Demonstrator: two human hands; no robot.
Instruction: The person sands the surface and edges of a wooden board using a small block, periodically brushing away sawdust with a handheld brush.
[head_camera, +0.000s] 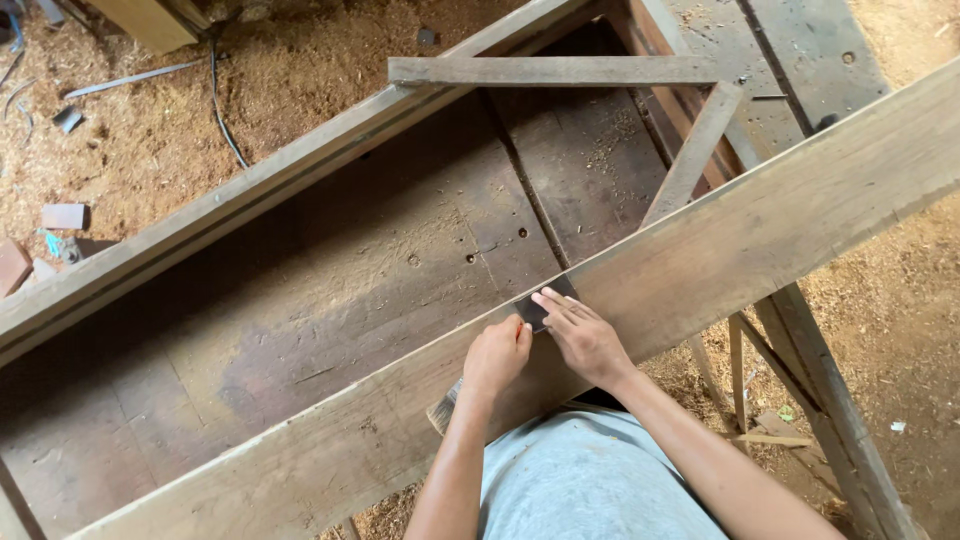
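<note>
The left hand (495, 358) is curled shut around a tool with a pale wooden handle (443, 408) that juts out below the wrist, its grip pressed against the wide plank (760, 235). The right hand (582, 335) lies flat just beside it, fingers spread and pinning a small dark flat piece (535, 308) at the plank's upper edge. The plank runs slantwise over a long wooden trough (330, 290). Sawdust floor (130, 140) around
</note>
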